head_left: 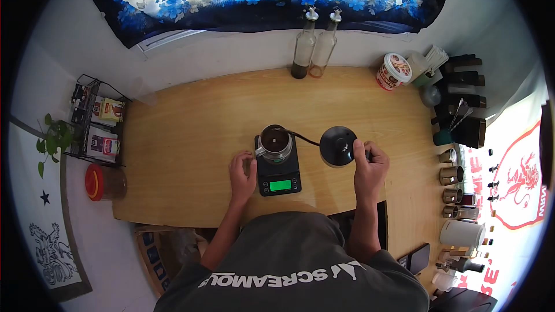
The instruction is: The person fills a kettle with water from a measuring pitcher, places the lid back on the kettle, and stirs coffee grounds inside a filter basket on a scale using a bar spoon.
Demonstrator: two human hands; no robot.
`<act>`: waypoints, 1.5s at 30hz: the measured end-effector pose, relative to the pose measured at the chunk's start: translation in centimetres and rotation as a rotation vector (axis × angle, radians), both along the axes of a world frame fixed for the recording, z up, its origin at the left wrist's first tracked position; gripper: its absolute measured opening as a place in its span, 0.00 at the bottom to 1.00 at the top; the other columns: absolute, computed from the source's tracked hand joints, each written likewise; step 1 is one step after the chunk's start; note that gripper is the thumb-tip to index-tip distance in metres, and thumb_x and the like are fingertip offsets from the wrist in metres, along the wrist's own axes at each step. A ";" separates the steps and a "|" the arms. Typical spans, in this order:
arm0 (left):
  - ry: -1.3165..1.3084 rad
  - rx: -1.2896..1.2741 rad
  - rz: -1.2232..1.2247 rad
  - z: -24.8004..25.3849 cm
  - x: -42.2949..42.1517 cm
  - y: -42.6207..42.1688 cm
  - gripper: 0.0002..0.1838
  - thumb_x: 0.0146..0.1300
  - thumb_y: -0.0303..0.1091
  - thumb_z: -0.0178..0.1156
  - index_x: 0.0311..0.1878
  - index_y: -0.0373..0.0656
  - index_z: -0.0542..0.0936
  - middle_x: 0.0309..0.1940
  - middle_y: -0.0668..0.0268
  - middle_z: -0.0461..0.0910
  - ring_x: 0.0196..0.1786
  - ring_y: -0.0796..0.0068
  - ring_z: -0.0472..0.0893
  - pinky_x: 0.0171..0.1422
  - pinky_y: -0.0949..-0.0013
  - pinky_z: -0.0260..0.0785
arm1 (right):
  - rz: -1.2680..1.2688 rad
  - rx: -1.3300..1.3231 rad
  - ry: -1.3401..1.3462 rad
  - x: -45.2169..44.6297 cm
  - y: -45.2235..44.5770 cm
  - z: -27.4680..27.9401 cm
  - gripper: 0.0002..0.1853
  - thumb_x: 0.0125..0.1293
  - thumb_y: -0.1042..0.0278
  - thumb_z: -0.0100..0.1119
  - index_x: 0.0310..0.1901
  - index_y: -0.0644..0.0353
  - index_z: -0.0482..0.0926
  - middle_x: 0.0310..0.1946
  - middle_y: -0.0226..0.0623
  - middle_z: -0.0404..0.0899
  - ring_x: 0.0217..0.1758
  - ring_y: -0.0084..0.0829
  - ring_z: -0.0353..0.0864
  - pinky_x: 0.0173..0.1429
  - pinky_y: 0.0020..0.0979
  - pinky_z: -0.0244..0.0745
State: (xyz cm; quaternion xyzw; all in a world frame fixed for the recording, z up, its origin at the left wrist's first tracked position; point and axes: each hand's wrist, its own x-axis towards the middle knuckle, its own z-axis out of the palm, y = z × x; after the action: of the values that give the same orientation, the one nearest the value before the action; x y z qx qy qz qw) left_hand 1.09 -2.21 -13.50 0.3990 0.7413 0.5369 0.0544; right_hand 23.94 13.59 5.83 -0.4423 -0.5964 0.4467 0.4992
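Note:
My right hand (371, 167) is closed round the handle of a black gooseneck kettle (338, 146), held over the wooden table. The kettle's thin spout reaches left to the rim of a glass vessel (275, 143) with dark contents. That vessel stands on a black scale (280, 174) with a lit green display. My left hand (243, 172) is beside the scale's left edge, near the vessel's handle, its fingers bent and partly apart, with nothing seen in it.
Two glass bottles (312, 43) stand at the back wall. A white-lidded tub (394, 71) is at the back right. On the left are a wire rack (98, 118) and a red-lidded jar (105, 182). Metal cups (451, 175) line the right side.

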 end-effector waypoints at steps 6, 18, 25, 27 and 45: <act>0.009 -0.019 0.006 0.1 0.0 0.0 0.08 0.68 0.32 0.61 0.45 0.38 0.78 0.50 0.56 0.81 0.56 0.53 0.79 0.65 0.56 0.65 | -0.010 0.019 -0.101 1.7 0.0 0.5 0.21 0.71 0.71 0.65 0.21 0.61 0.66 0.19 0.18 0.60 0.25 0.12 0.53 0.29 0.24 0.47; 0.017 -0.017 0.000 -0.2 -0.1 0.0 0.09 0.68 0.32 0.62 0.45 0.38 0.78 0.49 0.56 0.81 0.56 0.53 0.79 0.66 0.56 0.65 | 0.003 0.018 0.002 0.1 0.1 -0.4 0.25 0.67 0.69 0.69 0.19 0.58 0.63 0.16 0.17 0.55 0.23 0.12 0.51 0.26 0.26 0.44; 0.022 -0.033 0.000 0.1 0.0 0.0 0.10 0.67 0.33 0.63 0.46 0.39 0.77 0.49 0.56 0.81 0.56 0.53 0.79 0.65 0.55 0.65 | -0.035 0.027 -0.032 0.7 0.6 0.1 0.25 0.68 0.69 0.69 0.19 0.58 0.63 0.17 0.17 0.55 0.23 0.12 0.51 0.26 0.26 0.44; 0.024 -0.036 0.000 0.2 0.1 0.0 0.10 0.67 0.33 0.64 0.46 0.39 0.77 0.49 0.56 0.81 0.56 0.53 0.79 0.65 0.55 0.65 | 0.010 -0.001 -0.085 1.3 0.3 0.6 0.21 0.71 0.70 0.64 0.21 0.60 0.67 0.20 0.17 0.61 0.26 0.12 0.55 0.31 0.24 0.48; 0.028 -0.042 -0.003 0.3 0.0 0.1 0.11 0.67 0.35 0.64 0.47 0.39 0.78 0.50 0.58 0.81 0.56 0.54 0.78 0.66 0.56 0.64 | -0.042 0.051 -0.056 1.8 0.5 0.3 0.24 0.68 0.70 0.68 0.19 0.59 0.63 0.17 0.17 0.55 0.24 0.12 0.51 0.27 0.26 0.43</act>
State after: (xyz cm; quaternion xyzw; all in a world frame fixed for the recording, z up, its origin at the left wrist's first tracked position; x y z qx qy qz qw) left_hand 1.12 -2.10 -13.24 0.4064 0.7525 0.5155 0.0532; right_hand 25.71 14.14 6.13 -0.4541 -0.6119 0.4082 0.5027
